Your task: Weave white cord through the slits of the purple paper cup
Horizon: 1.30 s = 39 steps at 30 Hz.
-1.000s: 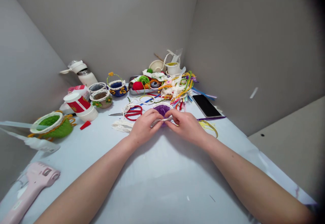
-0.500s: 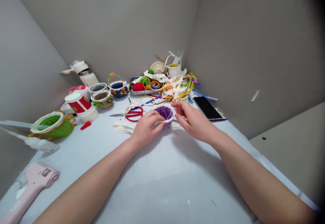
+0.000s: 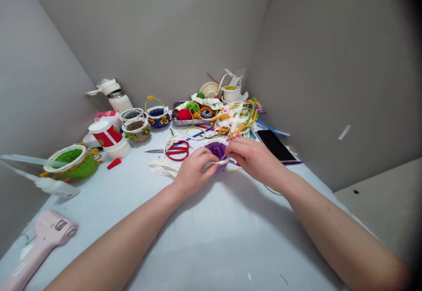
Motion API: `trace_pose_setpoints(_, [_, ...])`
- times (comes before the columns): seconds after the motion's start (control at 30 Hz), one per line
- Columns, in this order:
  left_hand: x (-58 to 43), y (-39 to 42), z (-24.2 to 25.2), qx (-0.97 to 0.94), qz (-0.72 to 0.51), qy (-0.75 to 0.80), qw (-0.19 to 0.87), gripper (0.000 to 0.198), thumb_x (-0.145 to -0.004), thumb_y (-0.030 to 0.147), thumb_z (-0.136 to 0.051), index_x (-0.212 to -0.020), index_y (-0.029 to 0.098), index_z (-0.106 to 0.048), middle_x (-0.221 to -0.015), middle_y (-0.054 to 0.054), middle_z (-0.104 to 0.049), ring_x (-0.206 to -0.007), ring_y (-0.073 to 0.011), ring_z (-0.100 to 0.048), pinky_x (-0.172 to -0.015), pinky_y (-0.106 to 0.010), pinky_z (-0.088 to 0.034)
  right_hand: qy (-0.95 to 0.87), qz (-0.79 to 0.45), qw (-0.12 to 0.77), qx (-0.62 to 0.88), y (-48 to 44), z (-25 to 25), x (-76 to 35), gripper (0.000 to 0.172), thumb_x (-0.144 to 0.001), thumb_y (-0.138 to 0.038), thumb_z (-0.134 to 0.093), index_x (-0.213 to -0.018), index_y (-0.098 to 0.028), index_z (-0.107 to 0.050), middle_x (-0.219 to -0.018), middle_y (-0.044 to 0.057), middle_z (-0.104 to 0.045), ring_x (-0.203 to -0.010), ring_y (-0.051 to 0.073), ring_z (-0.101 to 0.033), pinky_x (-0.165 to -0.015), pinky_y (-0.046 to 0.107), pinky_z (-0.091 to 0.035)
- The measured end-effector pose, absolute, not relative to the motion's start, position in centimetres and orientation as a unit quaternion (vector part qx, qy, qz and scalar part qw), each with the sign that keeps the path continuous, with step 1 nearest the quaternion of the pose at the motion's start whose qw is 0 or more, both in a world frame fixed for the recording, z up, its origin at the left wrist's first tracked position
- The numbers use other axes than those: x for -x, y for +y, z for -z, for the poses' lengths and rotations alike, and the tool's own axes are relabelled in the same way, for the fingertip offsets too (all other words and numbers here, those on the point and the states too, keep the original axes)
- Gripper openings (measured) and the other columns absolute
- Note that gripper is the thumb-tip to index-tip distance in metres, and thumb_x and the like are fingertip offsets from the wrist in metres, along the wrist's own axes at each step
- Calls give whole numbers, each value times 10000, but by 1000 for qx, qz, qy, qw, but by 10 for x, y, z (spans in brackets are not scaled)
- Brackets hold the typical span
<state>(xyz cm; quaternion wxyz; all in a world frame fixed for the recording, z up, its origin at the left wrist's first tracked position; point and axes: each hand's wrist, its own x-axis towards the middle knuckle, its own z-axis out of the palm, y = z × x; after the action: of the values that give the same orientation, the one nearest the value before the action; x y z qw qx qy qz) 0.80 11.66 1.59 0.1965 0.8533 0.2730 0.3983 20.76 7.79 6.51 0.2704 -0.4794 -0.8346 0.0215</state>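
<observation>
A small purple basket [image 3: 216, 149] with white lace trim [image 3: 221, 162] round its rim rests on the table between my hands. My left hand [image 3: 198, 168] grips its left and near side, thumb at the rim and fingers partly inside. At the right side of the rim, my right hand [image 3: 250, 157] is closed in a pinch on the lace; the exact point of contact is partly hidden by the fingers. A thin pale strand shows inside the basket. Left of it lie red-handled scissors [image 3: 178, 150] and a loose length of lace [image 3: 162, 167].
A phone [image 3: 275, 145] lies right of my right hand. Behind are a metal tray [image 3: 184, 122] of yarn balls and a tangle of ribbons [image 3: 237, 117]. Finished-looking baskets, paper cups [image 3: 105, 135], a green basket [image 3: 81, 168] and a pink glue gun [image 3: 54, 229] stand left.
My right hand has moved left and closed in a pinch at the basket's right rim. My left hand keeps its hold. The whole view has shifted slightly.
</observation>
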Motion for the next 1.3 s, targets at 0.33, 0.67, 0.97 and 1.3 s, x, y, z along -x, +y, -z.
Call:
trace_pose_setpoints(0.33, [-8,117,-12,-851,-404,274,192,100,-851,168,-611,-913,199,-684,-917,-37,-635,-856,-151,-612,-771,-278,-499,-859,9,272,434,87,-66,-208,242,-891,-107,-523,-700,-169,-658,-786,54,-542,-778,165,-477,-674,280,-341])
trace_pose_setpoints(0.67, [-9,117,-13,-851,-405,275,191,100,-845,151,-614,-899,188,-690,-912,-36,-636,-849,-146,-610,-780,-273,-498,-869,7,262,419,92,-64,-210,251,-910,-133,-524,-704,-171,-663,-777,43,-533,-774,158,-464,-678,282,-326])
trace_pose_setpoints(0.97, [-9,117,-14,-849,-406,274,196,102,-843,152,-608,-890,195,-687,-908,-35,-637,-841,-148,-615,-776,-271,-502,-871,-1,261,417,95,-62,-212,250,-905,-129,-515,-722,-181,-676,-774,44,-544,-775,161,-474,-672,284,-328])
trace_pose_setpoints(1.3, [-9,116,-15,-849,-404,278,196,99,-838,152,-608,-875,194,-689,-900,-35,-642,-830,-149,-618,-761,-268,-499,-876,-6,251,411,97,-62,-212,231,-896,-119,-534,-735,-178,-688,-775,39,-560,-763,156,-477,-675,281,-325])
